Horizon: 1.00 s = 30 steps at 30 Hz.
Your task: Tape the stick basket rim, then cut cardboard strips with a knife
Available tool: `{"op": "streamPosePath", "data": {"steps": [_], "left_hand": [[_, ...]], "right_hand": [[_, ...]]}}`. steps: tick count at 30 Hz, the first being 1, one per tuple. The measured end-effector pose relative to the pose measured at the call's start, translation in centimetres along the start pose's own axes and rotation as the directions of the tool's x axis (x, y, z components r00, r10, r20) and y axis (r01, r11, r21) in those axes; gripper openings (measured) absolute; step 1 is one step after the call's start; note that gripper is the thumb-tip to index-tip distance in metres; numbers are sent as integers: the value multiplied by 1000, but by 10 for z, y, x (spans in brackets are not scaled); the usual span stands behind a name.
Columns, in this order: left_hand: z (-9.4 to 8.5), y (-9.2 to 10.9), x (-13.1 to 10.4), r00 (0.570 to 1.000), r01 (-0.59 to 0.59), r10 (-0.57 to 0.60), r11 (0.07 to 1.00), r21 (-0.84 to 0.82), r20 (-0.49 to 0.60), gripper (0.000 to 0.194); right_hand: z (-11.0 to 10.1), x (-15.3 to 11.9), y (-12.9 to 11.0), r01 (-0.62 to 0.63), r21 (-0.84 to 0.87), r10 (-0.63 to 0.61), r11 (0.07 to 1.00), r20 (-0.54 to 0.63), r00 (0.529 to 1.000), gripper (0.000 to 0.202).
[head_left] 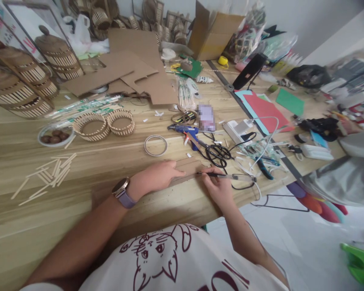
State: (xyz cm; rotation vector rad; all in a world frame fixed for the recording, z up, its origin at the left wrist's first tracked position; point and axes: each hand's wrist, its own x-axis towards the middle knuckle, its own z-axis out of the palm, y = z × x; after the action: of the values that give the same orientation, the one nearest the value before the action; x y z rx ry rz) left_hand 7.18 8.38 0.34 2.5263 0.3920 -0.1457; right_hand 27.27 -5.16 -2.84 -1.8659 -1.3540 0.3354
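The right hand [219,186] grips a pen [235,177], tip at the cardboard strip's [190,166] near edge. The left hand [154,176] — loose, unclenched — lies on the strip, which runs lengthwise toward the pen.

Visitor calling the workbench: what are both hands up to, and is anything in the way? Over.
Left hand on cardboard piece. Right hand gripping pen, tip at the cardboard. Scissors lying close beyond, not between pen and cardboard.

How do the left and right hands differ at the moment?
The left hand rests on the cardboard piece, while the right hand grips a pen. The left wrist wears a watch; the right wrist looks bare. Both hands are at the cardboard.
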Motion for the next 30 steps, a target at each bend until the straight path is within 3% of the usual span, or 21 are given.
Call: {"op": "streamPosePath", "data": {"steps": [6,10,14,19,25,30], "left_hand": [[0,0,1,1000,20,-20,1000,7,8,57],[0,-2,1,1000,11,-11,1000,-29,11,53],[2,-5,1,1000,2,-2,998,-56,-4,52],[7,-9,1,999,-37,35,998,-55,-35,48],[8,-11,1,996,-75,71,995,-61,-62,39],[6,-8,1,993,-96,90,992,-78,-71,33]], "right_hand": [[-16,4,17,-79,-98,63,992,-157,986,12],[-18,-1,7,-77,-89,58,993,-199,978,14],[-4,-11,-20,10,100,-9,995,-13,1000,12],[23,-23,-41,31,229,-75,973,185,980,9],[35,-25,-43,18,255,-76,967,218,973,9],[42,-23,-43,79,265,-135,961,199,971,9]]}}
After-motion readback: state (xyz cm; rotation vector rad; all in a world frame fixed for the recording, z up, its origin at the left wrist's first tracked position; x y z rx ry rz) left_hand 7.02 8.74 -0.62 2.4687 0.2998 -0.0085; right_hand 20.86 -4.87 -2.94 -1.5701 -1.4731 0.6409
